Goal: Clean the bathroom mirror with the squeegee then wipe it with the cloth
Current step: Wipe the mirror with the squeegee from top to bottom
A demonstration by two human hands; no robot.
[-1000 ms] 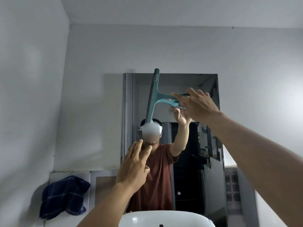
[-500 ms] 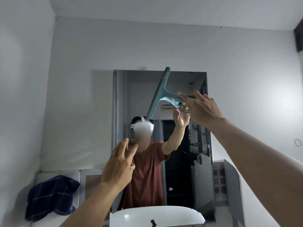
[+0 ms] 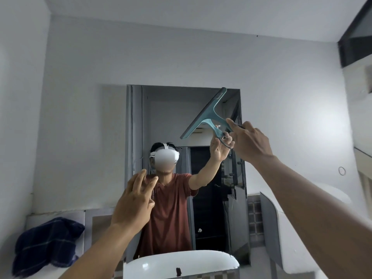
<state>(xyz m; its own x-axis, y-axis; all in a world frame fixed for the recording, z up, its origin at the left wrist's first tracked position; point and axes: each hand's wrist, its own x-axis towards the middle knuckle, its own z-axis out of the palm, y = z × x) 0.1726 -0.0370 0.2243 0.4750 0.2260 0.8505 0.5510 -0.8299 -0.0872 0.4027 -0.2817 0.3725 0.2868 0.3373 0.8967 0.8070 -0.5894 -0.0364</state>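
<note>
A tall rectangular mirror (image 3: 171, 121) hangs on the grey wall above the basin. My right hand (image 3: 249, 141) grips the handle of a teal squeegee (image 3: 207, 115), whose blade lies tilted against the mirror's upper right part. My left hand (image 3: 134, 200) is raised in front of the mirror's lower left, fingers apart, holding nothing. A dark blue checked cloth (image 3: 46, 244) lies crumpled on the ledge at lower left, away from both hands.
A white basin (image 3: 181, 264) sits directly below the mirror. A white ledge (image 3: 76, 216) runs along the wall on the left. On the right stand a curved white wall (image 3: 285, 218) and a dark opening (image 3: 356, 35) near the ceiling.
My right hand has carried the squeegee rightward across the mirror, and the blade has tilted more. My left hand stays raised and open.
</note>
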